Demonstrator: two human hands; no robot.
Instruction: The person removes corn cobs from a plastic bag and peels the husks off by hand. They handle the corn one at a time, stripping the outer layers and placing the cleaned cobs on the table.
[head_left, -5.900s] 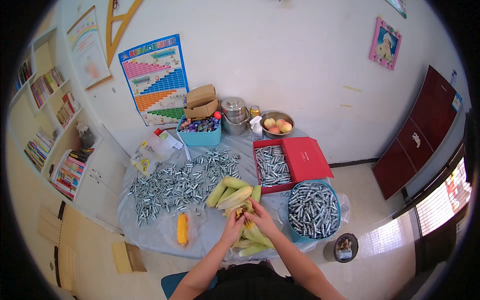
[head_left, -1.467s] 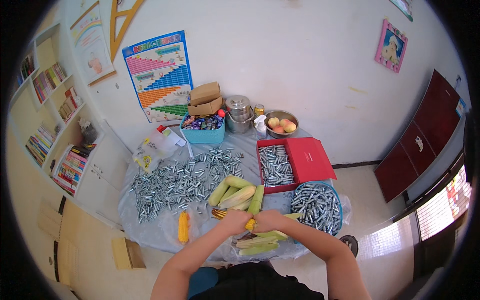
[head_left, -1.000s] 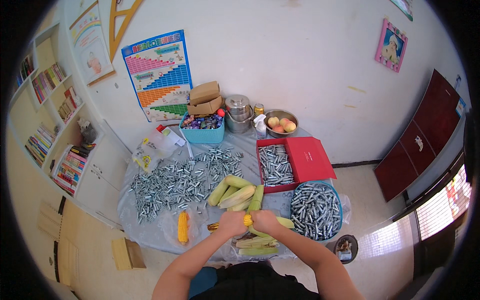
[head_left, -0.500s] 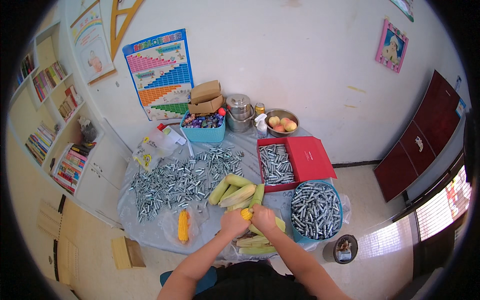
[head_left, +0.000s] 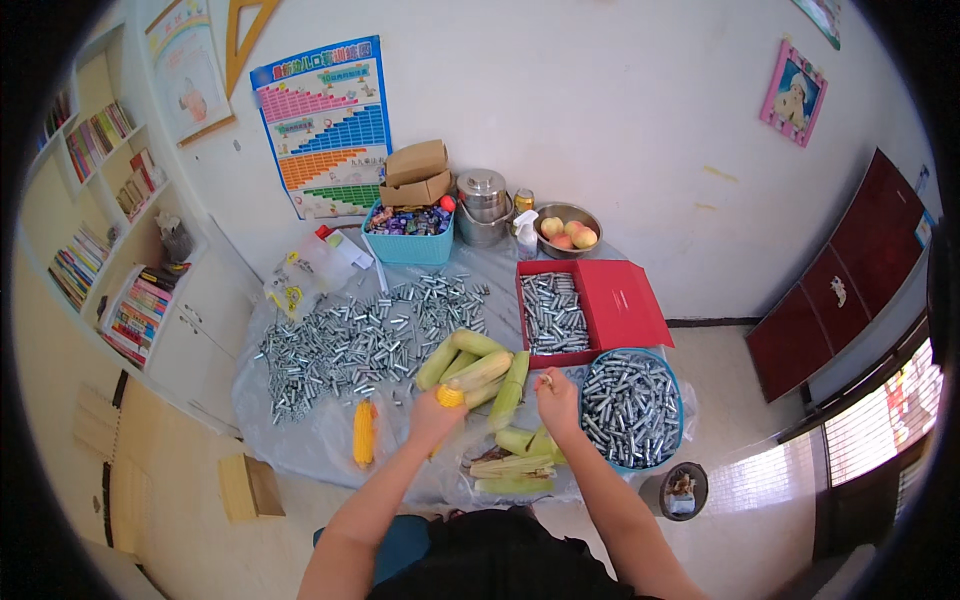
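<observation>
My left hand (head_left: 432, 420) is closed around a husked corn cob (head_left: 450, 397), whose yellow kernels show above and below the fingers. Apart from it, my right hand (head_left: 557, 398) is closed near the blue basket, with a small pale bit at its fingertips, too small to name. Between and beyond the hands lies a pile of corn ears in green husks (head_left: 480, 372). Stripped husks (head_left: 512, 467) are heaped at the table's near edge. Another bare corn cob (head_left: 364, 433) rests on a clear plastic bag left of my left hand.
Loose metal bolt-like parts (head_left: 335, 345) cover the table's left side. More fill a red box (head_left: 628, 305) and a blue basket (head_left: 680, 430). At the back stand a candy-filled basket (head_left: 408, 249), metal pots (head_left: 483, 205), a spray bottle (head_left: 526, 235) and a fruit bowl (head_left: 592, 220). A bin (head_left: 652, 490) is below right.
My hands have moved apart. The left went left with the yellow cob; the right went right and slightly up, away from the cob.
</observation>
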